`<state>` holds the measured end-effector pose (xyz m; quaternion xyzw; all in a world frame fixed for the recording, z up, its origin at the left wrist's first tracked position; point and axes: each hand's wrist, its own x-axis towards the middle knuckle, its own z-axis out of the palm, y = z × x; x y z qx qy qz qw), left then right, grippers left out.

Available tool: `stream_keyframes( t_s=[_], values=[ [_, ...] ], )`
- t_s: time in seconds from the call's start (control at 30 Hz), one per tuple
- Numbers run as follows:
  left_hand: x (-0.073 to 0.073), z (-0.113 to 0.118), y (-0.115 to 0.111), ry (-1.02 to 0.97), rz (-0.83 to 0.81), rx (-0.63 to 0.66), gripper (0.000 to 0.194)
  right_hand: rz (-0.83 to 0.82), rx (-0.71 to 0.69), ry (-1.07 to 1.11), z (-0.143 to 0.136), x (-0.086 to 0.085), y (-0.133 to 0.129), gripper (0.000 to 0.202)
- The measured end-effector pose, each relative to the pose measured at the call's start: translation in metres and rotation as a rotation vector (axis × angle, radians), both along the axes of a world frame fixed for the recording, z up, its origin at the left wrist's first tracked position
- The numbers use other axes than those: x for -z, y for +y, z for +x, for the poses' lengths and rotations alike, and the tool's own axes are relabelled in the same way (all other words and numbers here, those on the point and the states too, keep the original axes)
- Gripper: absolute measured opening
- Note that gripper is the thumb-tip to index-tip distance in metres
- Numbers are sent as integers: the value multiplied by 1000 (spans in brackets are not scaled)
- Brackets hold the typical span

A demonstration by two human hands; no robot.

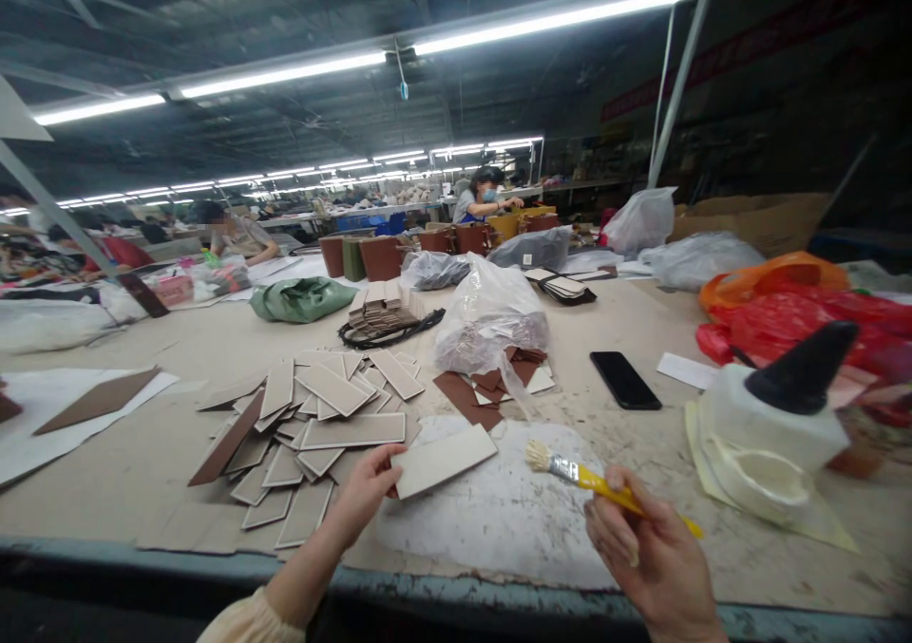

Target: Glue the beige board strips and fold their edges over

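Between the thumb and fingers of my left hand (369, 493) is the left end of a pale rectangular panel (447, 461), held tilted over a stained white sheet (491, 534). My right hand (652, 553) grips a yellow-handled paintbrush (595, 483), its bristles pointing left toward the panel but apart from it. Just left of the panel lies a loose heap of similar pale-edged panels (352, 432), with a brown one (226, 439) leaning on its left side. Brown pieces (466, 399) lie beyond the sheet, partly under a clear plastic bag (491, 315).
A white plastic container (773, 434) with a black cone-shaped top stands at right, near a black phone (625, 380) and red plastic bags (819, 311). Farther back are a green bag (303, 299), stacked strips (385, 311) and brown bags. Two people work across the table.
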<state>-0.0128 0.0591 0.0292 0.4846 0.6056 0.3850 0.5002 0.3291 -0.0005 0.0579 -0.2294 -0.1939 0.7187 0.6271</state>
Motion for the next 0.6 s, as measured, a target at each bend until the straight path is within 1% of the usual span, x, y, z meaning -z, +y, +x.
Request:
stream_keyframes(
  t_s=[0.07, 0.17, 0.23, 0.3, 0.37, 0.4, 0.43, 0.47, 0.53, 0.6],
  values=[
    [9, 7, -15, 108, 25, 67, 42, -2, -1, -18, -2, 1, 1, 18],
    [17, 28, -24, 340, 156, 161, 31, -12, -1, -67, -8, 5, 2, 19],
    [18, 42, -26, 516, 265, 257, 29, -20, 26, -108, -15, 10, 4, 18],
    [17, 52, -29, 727, 389, 349, 33, -20, 85, -162, -24, 17, 6, 16],
    [16, 59, -31, 894, 523, 402, 38, -8, 149, -241, -35, 26, 8, 16],
    [16, 61, -33, 937, 581, 437, 40, 1, 171, -285, -39, 32, 9, 16],
    [15, 63, -35, 958, 626, 499, 40, 11, 182, -328, -44, 37, 11, 16],
    [15, 65, -38, 954, 650, 591, 41, 23, 186, -373, -47, 43, 12, 18],
    [13, 70, -42, 909, 646, 781, 45, 44, 182, -483, -52, 54, 15, 22],
    [10, 72, -45, 875, 606, 898, 51, 59, 166, -610, -54, 63, 16, 27]
  ],
)
